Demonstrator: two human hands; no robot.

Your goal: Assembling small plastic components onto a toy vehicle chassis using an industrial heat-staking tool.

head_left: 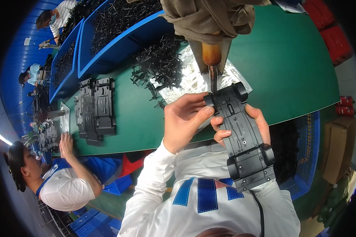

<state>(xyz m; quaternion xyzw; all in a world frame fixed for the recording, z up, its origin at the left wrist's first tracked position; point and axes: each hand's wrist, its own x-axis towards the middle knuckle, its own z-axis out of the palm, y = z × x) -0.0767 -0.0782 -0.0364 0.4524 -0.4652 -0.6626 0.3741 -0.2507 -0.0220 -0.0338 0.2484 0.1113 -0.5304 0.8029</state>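
Note:
A long black plastic toy-car chassis with wheel arches at both ends is held up in front of me, tilted. My right hand wraps round its middle, thumb on one side and fingers on the other. My left hand is closed at the far left corner, thumb and fingers pinching the wheel arch there. Whether a small part is also in that pinch is hidden. Just above this far end, a fixed tool with an amber handle and metal shaft points down, its tip at or very near the chassis. Brown cloth wraps its upper part.
Small black plastic parts are heaped beside a clear plastic bag on the green table. More chassis lie left. Blue bins stand behind. A co-worker sits left; a blue crate stands right.

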